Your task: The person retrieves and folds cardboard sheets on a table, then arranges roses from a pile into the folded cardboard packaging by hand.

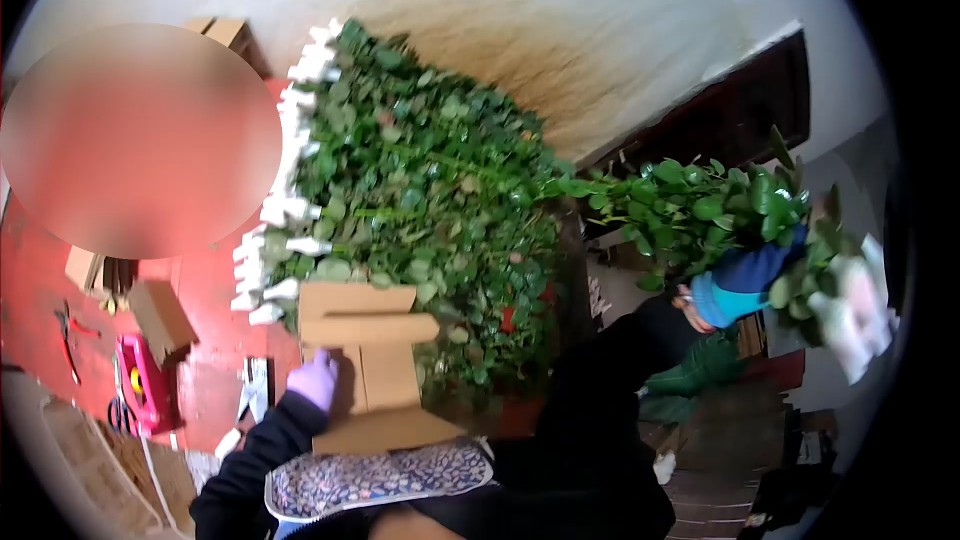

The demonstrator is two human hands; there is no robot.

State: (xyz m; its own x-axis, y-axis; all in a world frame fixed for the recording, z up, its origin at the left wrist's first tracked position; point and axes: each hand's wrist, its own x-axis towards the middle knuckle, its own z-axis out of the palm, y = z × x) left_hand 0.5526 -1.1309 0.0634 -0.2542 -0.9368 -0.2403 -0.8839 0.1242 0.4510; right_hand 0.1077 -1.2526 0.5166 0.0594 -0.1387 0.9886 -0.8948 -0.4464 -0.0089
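My left hand [315,378], in a purple glove, is closed on the left edge of a folded piece of brown cardboard [387,380] in front of me. My right arm reaches out to the right. At its end my right hand [752,278], in a blue glove with a teal cuff, is closed around a leafy bunch of long stems [690,205]; its fingers are partly hidden by leaves. A blurred white and pink end [850,315] shows beyond that hand. Beyond the cardboard lies a big pile of leafy stems [430,180], their left ends covered in white wraps [290,210].
On the red table [215,330] at left are red-handled pliers [68,340], a pink tape dispenser [143,385], scissors [120,415] and small cardboard pieces [163,320]. A wall rises behind the pile. Green fabric [700,370] and stacked cardboard [725,450] are at lower right.
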